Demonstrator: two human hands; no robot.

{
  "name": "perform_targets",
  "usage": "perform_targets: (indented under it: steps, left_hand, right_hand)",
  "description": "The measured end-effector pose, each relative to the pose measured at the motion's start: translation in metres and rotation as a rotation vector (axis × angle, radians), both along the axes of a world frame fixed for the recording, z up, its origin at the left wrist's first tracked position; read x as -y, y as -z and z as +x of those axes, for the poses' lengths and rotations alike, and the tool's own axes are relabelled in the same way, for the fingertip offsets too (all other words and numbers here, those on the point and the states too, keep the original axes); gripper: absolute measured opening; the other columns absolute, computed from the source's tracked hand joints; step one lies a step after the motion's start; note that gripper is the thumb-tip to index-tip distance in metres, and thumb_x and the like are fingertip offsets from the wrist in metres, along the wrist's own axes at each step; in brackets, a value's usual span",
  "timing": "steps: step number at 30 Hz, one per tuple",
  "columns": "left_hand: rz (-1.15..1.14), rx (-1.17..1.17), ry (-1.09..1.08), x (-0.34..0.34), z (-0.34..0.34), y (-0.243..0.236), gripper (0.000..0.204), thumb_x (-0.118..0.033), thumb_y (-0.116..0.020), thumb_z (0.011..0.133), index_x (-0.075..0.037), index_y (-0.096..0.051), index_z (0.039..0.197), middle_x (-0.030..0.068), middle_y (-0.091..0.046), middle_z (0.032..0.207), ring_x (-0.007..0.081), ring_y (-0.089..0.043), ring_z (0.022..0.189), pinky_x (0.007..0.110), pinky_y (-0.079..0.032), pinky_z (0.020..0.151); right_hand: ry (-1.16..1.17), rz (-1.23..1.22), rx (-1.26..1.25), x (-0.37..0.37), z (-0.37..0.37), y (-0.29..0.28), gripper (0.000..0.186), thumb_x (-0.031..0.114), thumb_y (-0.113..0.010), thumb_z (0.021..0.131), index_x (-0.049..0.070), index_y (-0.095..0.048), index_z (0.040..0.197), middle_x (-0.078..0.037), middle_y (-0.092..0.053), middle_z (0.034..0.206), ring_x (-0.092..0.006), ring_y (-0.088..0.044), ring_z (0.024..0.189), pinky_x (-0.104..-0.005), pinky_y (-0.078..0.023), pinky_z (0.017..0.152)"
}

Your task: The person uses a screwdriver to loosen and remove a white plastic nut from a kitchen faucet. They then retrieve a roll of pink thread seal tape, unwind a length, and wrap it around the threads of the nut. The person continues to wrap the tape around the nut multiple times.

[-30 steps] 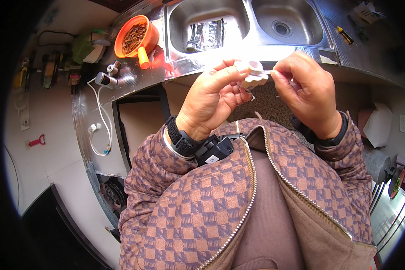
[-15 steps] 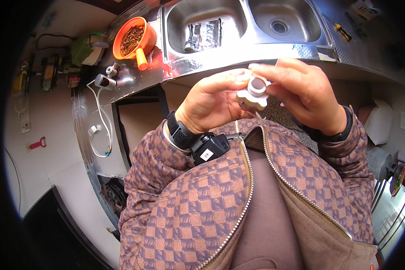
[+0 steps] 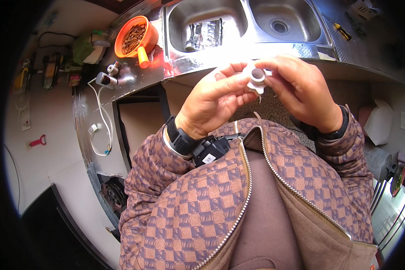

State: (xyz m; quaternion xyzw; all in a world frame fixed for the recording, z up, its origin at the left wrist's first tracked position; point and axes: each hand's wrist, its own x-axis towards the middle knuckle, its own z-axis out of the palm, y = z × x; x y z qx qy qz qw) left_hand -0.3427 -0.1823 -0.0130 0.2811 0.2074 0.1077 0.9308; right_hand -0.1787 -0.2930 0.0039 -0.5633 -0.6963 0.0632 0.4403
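Observation:
Between my two hands is a small white plastic fitting (image 3: 257,75), round, with a scalloped flange and a hollow collar facing up. The fingers of my left hand (image 3: 216,96) grip it from the left side. My right hand (image 3: 303,87) pinches it from the right, thumb and forefinger on its edge. Both hands are held in front of the counter's near edge, below the sink. A thin strand hangs just under the fitting; I cannot make out what it is.
A double steel sink (image 3: 247,27) holds a silver packet (image 3: 209,35) in its left basin. On the counter stand an orange handled bowl (image 3: 154,33) of brown pieces and a dark cylinder (image 3: 105,80) near a white cable (image 3: 99,108). A yellow-and-black screwdriver (image 3: 343,32) lies right of the sink.
The fitting has risen slightly and turned, so less of its wavy flange shows. My left fingers have shifted around it, and my right hand has moved slightly left.

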Motion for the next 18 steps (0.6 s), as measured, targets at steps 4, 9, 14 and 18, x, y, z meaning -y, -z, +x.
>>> perform_targets:
  steps: [4,9,14,18]
  left_hand:
    - [0.145,0.008,-0.095,0.004,0.001,-0.002,0.037,-0.01,-0.065,0.086,-0.004,-0.05,0.119,0.005,-0.062,0.101,0.0116,-0.059,0.087,0.026,-0.047,0.078]
    - [0.159,-0.016,-0.114,0.003,-0.002,-0.004,0.032,-0.015,-0.065,0.087,-0.007,-0.055,0.116,0.0026,-0.064,0.099,0.0081,-0.057,0.081,0.024,-0.046,0.074]
    - [0.154,0.0,-0.123,0.003,-0.003,-0.006,0.031,-0.016,-0.065,0.087,-0.008,-0.056,0.116,0.0025,-0.064,0.099,0.0082,-0.058,0.081,0.024,-0.046,0.074]
    - [0.164,-0.019,-0.136,0.004,-0.003,-0.007,0.033,-0.016,-0.065,0.086,-0.008,-0.056,0.117,0.0032,-0.064,0.1,0.0088,-0.058,0.082,0.024,-0.046,0.075]
  right_hand:
    - [0.067,-0.01,-0.077,0.001,-0.007,0.001,0.026,-0.002,-0.061,0.083,0.0,-0.06,0.108,-0.009,-0.061,0.086,-0.0162,-0.059,0.071,-0.0254,-0.047,0.063]
    - [0.09,-0.243,-0.354,0.012,-0.006,-0.011,0.016,0.004,-0.061,0.087,-0.001,-0.062,0.102,-0.003,-0.058,0.08,-0.0057,-0.051,0.062,-0.0188,-0.041,0.055]
    - [0.048,-0.321,-0.455,0.016,-0.005,-0.017,0.013,0.009,-0.061,0.088,-0.002,-0.063,0.096,-0.001,-0.058,0.077,-0.0047,-0.051,0.062,-0.0173,-0.039,0.054]
    - [0.063,-0.402,-0.437,0.019,-0.002,-0.02,0.013,0.01,-0.061,0.088,-0.001,-0.064,0.093,-0.002,-0.058,0.075,-0.005,-0.051,0.063,-0.0184,-0.04,0.055]
